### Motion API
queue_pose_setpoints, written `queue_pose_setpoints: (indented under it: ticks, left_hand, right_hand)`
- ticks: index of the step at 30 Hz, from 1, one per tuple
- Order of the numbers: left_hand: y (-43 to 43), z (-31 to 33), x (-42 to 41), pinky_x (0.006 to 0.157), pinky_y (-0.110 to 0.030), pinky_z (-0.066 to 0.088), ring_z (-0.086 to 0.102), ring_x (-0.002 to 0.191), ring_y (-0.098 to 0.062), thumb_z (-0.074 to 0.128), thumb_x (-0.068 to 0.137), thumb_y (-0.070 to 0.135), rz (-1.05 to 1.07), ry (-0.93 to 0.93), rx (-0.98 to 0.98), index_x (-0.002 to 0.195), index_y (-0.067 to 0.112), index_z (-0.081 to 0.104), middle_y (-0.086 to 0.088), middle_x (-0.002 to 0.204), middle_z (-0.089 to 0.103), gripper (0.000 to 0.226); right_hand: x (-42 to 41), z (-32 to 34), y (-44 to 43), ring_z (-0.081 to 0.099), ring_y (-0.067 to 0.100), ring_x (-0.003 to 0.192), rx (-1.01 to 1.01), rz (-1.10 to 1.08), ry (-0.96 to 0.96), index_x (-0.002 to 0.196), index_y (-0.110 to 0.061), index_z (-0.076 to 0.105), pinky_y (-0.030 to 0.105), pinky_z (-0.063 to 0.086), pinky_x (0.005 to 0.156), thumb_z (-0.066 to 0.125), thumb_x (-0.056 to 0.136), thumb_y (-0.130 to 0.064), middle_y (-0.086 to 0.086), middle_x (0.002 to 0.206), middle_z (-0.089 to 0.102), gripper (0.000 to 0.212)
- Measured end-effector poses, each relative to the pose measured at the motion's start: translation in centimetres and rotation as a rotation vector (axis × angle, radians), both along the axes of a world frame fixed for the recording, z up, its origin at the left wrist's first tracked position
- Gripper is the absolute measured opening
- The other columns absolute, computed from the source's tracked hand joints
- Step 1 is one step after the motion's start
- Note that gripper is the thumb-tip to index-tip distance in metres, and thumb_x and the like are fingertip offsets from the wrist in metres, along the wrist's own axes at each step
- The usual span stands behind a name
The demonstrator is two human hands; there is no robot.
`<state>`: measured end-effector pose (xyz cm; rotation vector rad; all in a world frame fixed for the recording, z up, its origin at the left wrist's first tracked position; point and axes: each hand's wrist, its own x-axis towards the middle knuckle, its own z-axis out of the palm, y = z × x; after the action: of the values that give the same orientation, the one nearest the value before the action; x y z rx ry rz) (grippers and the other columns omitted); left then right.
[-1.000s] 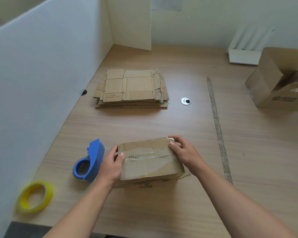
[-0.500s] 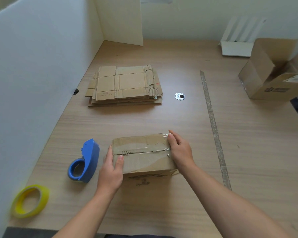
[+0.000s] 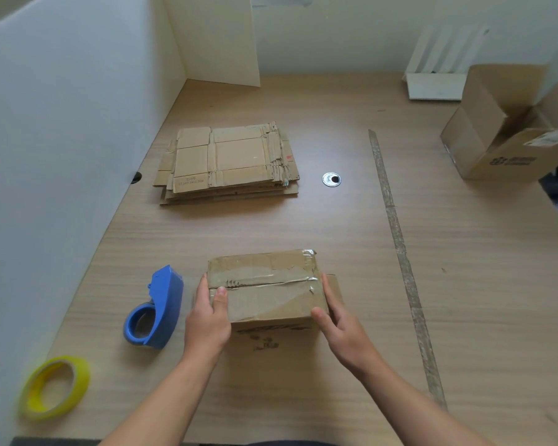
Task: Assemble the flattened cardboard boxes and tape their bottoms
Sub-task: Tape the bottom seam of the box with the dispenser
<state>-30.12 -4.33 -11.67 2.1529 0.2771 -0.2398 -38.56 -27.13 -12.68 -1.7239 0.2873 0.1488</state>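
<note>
A small assembled cardboard box stands on the wooden table, its upward face sealed with clear tape along the seam. My left hand holds its left side, thumb on top and fingers down the side wall. My right hand holds the right near corner, thumb at the front edge and fingers along the right wall. A stack of flattened boxes lies farther back. A blue tape dispenser sits just left of my left hand.
A yellow tape roll lies at the near left corner. An open brown carton stands at the far right, a white rack behind it. A white partition walls the left side. A tape strip runs down the table.
My right hand has slid from the box's top right edge down to its right near corner. My left hand stays on the left side. The view has shifted a little.
</note>
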Motion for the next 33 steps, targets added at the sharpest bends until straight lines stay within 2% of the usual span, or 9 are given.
queue_pose_setpoints:
  ticks: [9,14,20,23,26,28,29,31,33]
  left_hand:
    - [1.7,1.2,-0.7,0.112,-0.029,0.035,0.046,0.130,0.007,0.053,0.102,0.028,-0.134,0.030,-0.398,0.152,0.036,0.034,0.025,0.141,0.051,0.054]
    - [2.0,2.0,-1.5,0.112,-0.025,0.035,0.043,0.133,0.008,0.066,0.089,0.047,-0.243,-0.088,-0.287,0.154,0.027,0.032,0.019,0.150,0.044,0.076]
    - [-0.2,4.4,-1.0,0.114,-0.019,0.033,0.041,0.138,0.000,0.058,0.091,0.038,-0.236,-0.405,-0.229,0.143,0.033,0.040,0.014,0.146,0.046,0.056]
    - [-1.0,5.9,-0.2,0.110,-0.013,0.034,0.044,0.133,0.004,0.053,0.093,0.046,-0.153,-0.486,-0.217,0.140,0.034,0.041,0.016,0.142,0.049,0.050]
    - [-1.3,7.5,1.1,0.095,-0.005,0.042,0.055,0.113,0.015,0.049,0.089,0.061,-0.033,-0.465,-0.194,0.143,0.028,0.046,0.021,0.131,0.058,0.064]
    - [-1.5,8.1,1.7,0.075,0.003,0.040,0.056,0.081,0.024,0.050,0.090,0.058,0.011,-0.486,-0.175,0.141,0.027,0.051,0.042,0.100,0.063,0.060]
    - [-1.8,8.3,1.9,0.072,0.002,0.042,0.055,0.075,0.021,0.051,0.089,0.056,0.033,-0.480,-0.186,0.140,0.028,0.053,0.042,0.088,0.062,0.058]
    - [-2.5,8.6,2.0,0.083,-0.013,0.052,0.063,0.089,0.011,0.053,0.087,0.054,0.094,-0.444,-0.238,0.138,0.027,0.057,0.028,0.100,0.068,0.058]
    - [-3.4,8.5,1.8,0.074,-0.015,0.053,0.063,0.075,0.003,0.053,0.087,0.051,0.123,-0.429,-0.259,0.137,0.022,0.058,0.018,0.097,0.072,0.058]
  right_hand:
    - [0.4,-0.1,1.6,0.036,-0.030,0.118,-0.043,-0.286,-0.036,0.135,-0.055,0.040,-0.004,0.028,0.095,0.052,0.089,-0.052,-0.049,0.127,0.041,0.048]
    - [1.5,0.2,0.8,0.054,-0.006,0.119,0.061,-0.509,-0.007,0.137,-0.032,0.059,0.001,0.039,0.090,0.056,0.090,-0.051,-0.013,0.133,0.061,0.051]
    - [3.6,3.1,-0.8,0.061,0.013,0.120,0.115,-0.525,-0.031,0.121,-0.033,0.068,0.044,0.047,0.108,0.049,0.098,-0.049,-0.009,0.123,0.069,0.034]
    - [4.2,5.0,-1.4,0.060,0.002,0.118,0.105,-0.372,-0.091,0.116,-0.051,0.064,0.037,0.048,0.105,0.046,0.100,-0.047,-0.023,0.122,0.067,0.025]
    - [4.1,5.5,-1.6,0.050,0.006,0.133,0.095,-0.292,-0.124,0.144,-0.032,0.051,0.043,0.043,0.112,0.050,0.103,-0.030,-0.016,0.142,0.056,0.041]
    - [4.1,5.7,-1.2,0.048,0.006,0.134,0.105,-0.361,-0.145,0.146,-0.022,0.051,0.043,0.043,0.112,0.055,0.097,-0.037,-0.011,0.145,0.054,0.051]
    - [4.2,5.8,-0.9,0.050,0.001,0.131,0.115,-0.417,-0.153,0.143,-0.022,0.053,0.037,0.044,0.111,0.058,0.092,-0.042,-0.010,0.144,0.055,0.056]
    - [4.7,6.2,-0.2,0.052,-0.015,0.118,0.131,-0.534,-0.159,0.139,-0.024,0.057,0.020,0.044,0.107,0.060,0.089,-0.046,-0.013,0.141,0.056,0.054]
    - [5.7,6.6,0.1,0.054,-0.013,0.115,0.126,-0.644,-0.158,0.137,-0.027,0.059,0.023,0.041,0.110,0.060,0.095,-0.040,-0.019,0.136,0.057,0.044]
